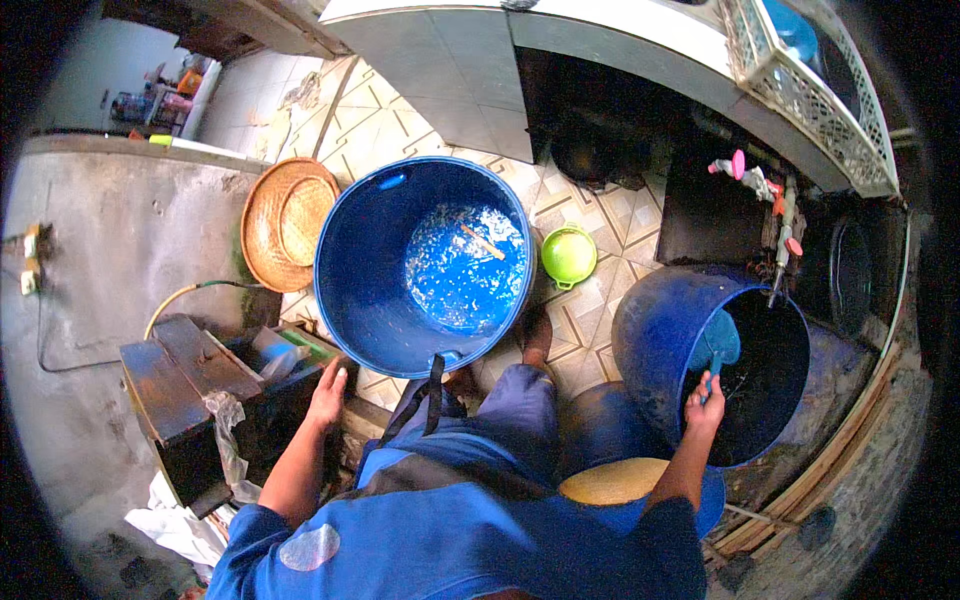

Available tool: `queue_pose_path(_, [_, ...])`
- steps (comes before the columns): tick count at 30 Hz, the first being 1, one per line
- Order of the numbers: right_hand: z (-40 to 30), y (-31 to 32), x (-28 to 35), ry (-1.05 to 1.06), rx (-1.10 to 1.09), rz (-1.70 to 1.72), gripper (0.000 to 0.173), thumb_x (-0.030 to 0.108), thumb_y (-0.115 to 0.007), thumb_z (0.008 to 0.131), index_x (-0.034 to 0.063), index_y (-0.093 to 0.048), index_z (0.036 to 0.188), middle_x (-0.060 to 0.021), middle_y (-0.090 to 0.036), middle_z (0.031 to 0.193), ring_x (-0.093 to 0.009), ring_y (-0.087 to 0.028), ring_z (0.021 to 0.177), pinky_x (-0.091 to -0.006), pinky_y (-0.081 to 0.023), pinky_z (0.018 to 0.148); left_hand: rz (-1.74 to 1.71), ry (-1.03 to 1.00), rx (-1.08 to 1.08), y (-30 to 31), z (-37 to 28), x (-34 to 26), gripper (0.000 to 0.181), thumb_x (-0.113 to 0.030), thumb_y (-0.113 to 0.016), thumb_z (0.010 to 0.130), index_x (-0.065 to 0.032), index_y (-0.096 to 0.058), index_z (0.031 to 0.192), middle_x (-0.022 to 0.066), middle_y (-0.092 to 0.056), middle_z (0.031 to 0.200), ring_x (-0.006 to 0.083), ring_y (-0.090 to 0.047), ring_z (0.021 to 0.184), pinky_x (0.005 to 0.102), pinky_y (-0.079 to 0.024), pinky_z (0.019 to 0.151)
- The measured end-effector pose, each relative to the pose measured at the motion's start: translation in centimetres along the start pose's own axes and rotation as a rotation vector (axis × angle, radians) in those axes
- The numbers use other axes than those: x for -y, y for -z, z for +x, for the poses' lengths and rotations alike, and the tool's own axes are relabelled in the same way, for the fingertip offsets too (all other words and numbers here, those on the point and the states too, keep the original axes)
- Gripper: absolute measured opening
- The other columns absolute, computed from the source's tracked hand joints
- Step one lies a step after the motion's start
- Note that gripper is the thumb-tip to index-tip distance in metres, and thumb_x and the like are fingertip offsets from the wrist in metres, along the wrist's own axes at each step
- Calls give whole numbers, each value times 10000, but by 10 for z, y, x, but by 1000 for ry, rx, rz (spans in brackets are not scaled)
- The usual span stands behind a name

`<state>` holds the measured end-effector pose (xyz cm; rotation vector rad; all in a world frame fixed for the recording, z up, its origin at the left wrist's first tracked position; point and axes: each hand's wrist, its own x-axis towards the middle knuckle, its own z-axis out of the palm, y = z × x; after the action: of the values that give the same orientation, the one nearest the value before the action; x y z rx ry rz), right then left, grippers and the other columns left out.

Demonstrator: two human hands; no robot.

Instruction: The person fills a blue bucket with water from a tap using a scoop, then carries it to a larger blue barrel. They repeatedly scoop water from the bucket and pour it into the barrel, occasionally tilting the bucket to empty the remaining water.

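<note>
My right hand [705, 403] grips the handle of a teal plastic dipper [721, 339], held over the mouth of a dark blue barrel [645, 315] at the right. The barrel's inside is dark, so what it holds is hard to tell. My left hand [327, 394] holds nothing, its fingers extended beside the wooden box machine [176, 382]. Before my legs stands a large blue tub [360, 277]. Whitish bits float or lie at its bottom, along with a light wooden stick [482, 242].
A round woven bamboo tray [255, 225] leans at the tub's left. On the patterned tile floor [592, 315] sits a lime green basin [568, 256]. A tap [777, 281] overhangs the barrel. Behind my right arm lies a yellow round surface [615, 481]. A plastic crate [817, 97] rests on the counter.
</note>
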<state>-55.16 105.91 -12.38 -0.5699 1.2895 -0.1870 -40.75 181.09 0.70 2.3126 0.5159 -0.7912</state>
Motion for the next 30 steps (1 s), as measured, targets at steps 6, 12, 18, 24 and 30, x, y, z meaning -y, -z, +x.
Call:
queue_pose_path(6, [-161,-90,-6,415,-90,-25,197,237,-538,980,91,-529,1112,-4,-622,917,-44,-424,508,-204,-340,369,-163,64,25,-2,17,14,572,-359,-470,969,-79,-363,1457,168,-371,1492,268,-346,1386,342,-265,1130])
queue_pose_path(12, [-260,-198,-70,514,27,-332,289,214,-595,951,53,-522,1181,-27,-620,877,-31,-404,504,-178,-308,360,-259,107,-18,-5,16,102,549,-323,-443,991,-63,-339,1464,153,-398,1477,263,-357,1374,341,-269,1124])
queue_pose_path(18, [-250,-308,-190,221,422,-572,327,133,-625,913,29,-564,1218,-11,-632,818,-14,-415,523,-165,-275,411,-351,272,-101,10,-38,152,550,-346,-441,991,-49,-364,1448,173,-407,1467,287,-376,1364,352,-287,1114])
queue_pose_path(24, [-184,-391,-348,282,892,-1193,352,153,-644,884,-12,-617,1194,-39,-678,798,-91,-562,624,-265,-439,569,-538,465,-209,-1,-100,206,597,-469,-447,978,-102,-392,1446,154,-407,1470,277,-344,1375,367,-282,1114])
queue_pose_path(30, [-224,-406,-379,467,1158,-1755,211,238,-632,841,37,-692,860,-140,-684,762,-260,-669,732,-384,-497,689,-870,749,-200,-27,-140,202,642,-521,-413,978,-109,-344,1465,125,-366,1499,298,-338,1373,498,-329,1082])
